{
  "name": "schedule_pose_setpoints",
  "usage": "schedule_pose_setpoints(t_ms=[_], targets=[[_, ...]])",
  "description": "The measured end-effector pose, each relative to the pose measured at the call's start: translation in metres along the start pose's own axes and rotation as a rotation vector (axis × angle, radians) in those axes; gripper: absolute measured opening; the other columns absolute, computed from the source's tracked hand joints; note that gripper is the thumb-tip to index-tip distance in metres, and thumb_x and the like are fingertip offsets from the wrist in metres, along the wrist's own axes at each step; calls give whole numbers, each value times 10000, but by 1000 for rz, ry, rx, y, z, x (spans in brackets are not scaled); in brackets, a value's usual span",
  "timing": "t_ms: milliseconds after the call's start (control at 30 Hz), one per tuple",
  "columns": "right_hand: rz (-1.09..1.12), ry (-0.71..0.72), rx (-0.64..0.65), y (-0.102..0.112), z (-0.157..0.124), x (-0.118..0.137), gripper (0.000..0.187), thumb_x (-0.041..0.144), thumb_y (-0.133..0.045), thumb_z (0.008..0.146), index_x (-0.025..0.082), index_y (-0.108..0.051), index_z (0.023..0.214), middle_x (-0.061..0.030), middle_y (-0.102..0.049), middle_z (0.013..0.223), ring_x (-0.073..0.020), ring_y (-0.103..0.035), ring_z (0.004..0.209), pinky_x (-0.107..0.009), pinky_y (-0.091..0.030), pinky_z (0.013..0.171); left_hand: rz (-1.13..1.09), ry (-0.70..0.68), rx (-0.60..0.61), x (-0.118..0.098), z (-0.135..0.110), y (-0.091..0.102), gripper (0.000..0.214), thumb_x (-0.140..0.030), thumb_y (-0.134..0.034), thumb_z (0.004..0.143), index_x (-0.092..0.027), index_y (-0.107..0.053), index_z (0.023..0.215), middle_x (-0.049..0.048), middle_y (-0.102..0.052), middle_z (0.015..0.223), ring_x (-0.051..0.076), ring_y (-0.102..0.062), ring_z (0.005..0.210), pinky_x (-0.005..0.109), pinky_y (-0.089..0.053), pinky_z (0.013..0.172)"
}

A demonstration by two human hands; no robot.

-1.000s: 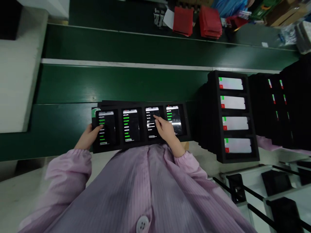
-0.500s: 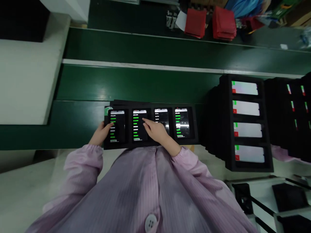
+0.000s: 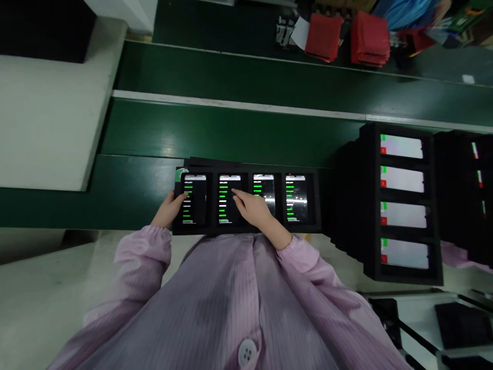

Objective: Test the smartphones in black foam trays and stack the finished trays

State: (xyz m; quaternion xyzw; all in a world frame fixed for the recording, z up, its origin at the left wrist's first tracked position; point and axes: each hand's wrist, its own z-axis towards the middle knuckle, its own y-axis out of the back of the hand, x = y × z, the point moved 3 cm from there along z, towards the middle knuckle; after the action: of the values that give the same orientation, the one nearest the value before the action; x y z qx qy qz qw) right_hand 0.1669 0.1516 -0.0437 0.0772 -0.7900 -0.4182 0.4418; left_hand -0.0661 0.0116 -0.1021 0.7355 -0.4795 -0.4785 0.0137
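Observation:
A black foam tray (image 3: 319, 200) lies in front of me on the green belt and holds several phones with lit screens of green bars. My left hand (image 3: 169, 209) rests at the tray's left edge, its thumb on the leftmost phone (image 3: 193, 199). My right hand (image 3: 254, 208) has the forefinger stretched out, its tip touching the screen of the second phone (image 3: 227, 199); the other fingers are curled under. The hand hides the lower part of the third phone (image 3: 264, 187). The fourth phone (image 3: 296, 198) is untouched.
At the right stands a stack of black trays (image 3: 402, 203) with white-screened phones, and more stacks (image 3: 468, 190) beyond it. Red bags (image 3: 348, 36) lie on the far side of the belt. A white bench (image 3: 42, 118) is at the left, black fixtures (image 3: 458, 324) at bottom right.
My right forefinger has gone left from the third phone to the second one. The left hand has stayed at the tray's left edge. The view has shifted a little.

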Motion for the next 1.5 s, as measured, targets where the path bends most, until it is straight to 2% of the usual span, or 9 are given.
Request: schedule_pose_setpoints(t_ms=[167, 300, 400, 533, 867, 1067, 1200, 1333, 1500], targets=[[6, 16, -13, -6, 1, -3, 357, 289, -483, 1073, 256, -676, 1371, -42, -710, 1366, -249, -719, 1198, -392, -609, 985, -262, 62, 24, -7, -4, 2, 417, -390, -660, 592, -212, -661, 970, 40, -725, 847, 257, -718, 855, 328, -585, 723], [68, 18, -79, 1, -8, -12, 381, 297, -468, 1068, 255, -664, 1392, -43, -737, 1321, -230, -736, 1134, -354, -598, 956, -236, 73, 14, -11, -3, -1, 449, -399, -704, 616, -210, -672, 1023, 45, -733, 867, 260, -720, 855, 346, -592, 742], [141, -38, -215, 17, -26, -30, 406, 305, -428, 1074, 213, -674, 1383, -54, -798, 1035, -192, -752, 837, -292, -580, 810, -180, 107, -9, -12, -2, -4, 429, -368, -725, 649, -214, -666, 1044, 44, -726, 846, 263, -717, 831, 367, -596, 742], [150, -173, -388, 34, -55, -59, 440, 325, -376, 1075, 165, -738, 1268, -27, -721, 733, -159, -587, 525, -267, -484, 594, -187, 124, -6, -14, -2, -5, 337, -338, -713, 698, -221, -662, 1011, 28, -698, 794, 237, -695, 773, 357, -590, 715], [94, -192, -317, 26, -55, -64, 411, 292, -441, 1045, 187, -690, 1354, -94, -773, 1218, -237, -755, 982, -319, -571, 855, -206, 132, -25, -21, -12, -3, 293, -288, -665, 716, -210, -672, 998, 46, -749, 864, 239, -732, 894, 330, -616, 795], [75, -302, -519, 45, -82, -90, 449, 331, -370, 1066, 176, -703, 1324, -99, -798, 1027, -190, -703, 669, -287, -538, 687, -199, 159, -16, -15, -14, 1, 249, -281, -677, 688, -224, -674, 931, 23, -767, 947, 227, -730, 1019, 334, -581, 967], [52, -367, -564, 52, -93, -107, 445, 343, -374, 1055, 169, -726, 1265, -109, -796, 988, -210, -712, 717, -290, -528, 705, -178, 163, -46, -15, -16, -1, 257, -293, -692, 672, -235, -674, 921, 16, -761, 967, 244, -704, 1117, 380, -530, 1074], [70, -363, -583, 53, -100, -109, 444, 357, -376, 1050, 170, -738, 1227, -123, -791, 1061, -180, -651, 623, -288, -521, 674, -153, 167, -49, -22, -21, 2, 244, -290, -695, 650, -241, -677, 888, 25, -761, 924, 277, -704, 1120, 427, -559, 1041], [94, -357, -690, 57, -134, -109, 511, 401, -339, 1059, 150, -751, 1228, -59, -744, 792, -142, -501, 485, -262, -460, 542, -89, 112, -33, -14, -24, 12, 313, -349, -735, 600, -279, -714, 904, 3, -778, 979, 296, -691, 1163, 425, -568, 1039]])
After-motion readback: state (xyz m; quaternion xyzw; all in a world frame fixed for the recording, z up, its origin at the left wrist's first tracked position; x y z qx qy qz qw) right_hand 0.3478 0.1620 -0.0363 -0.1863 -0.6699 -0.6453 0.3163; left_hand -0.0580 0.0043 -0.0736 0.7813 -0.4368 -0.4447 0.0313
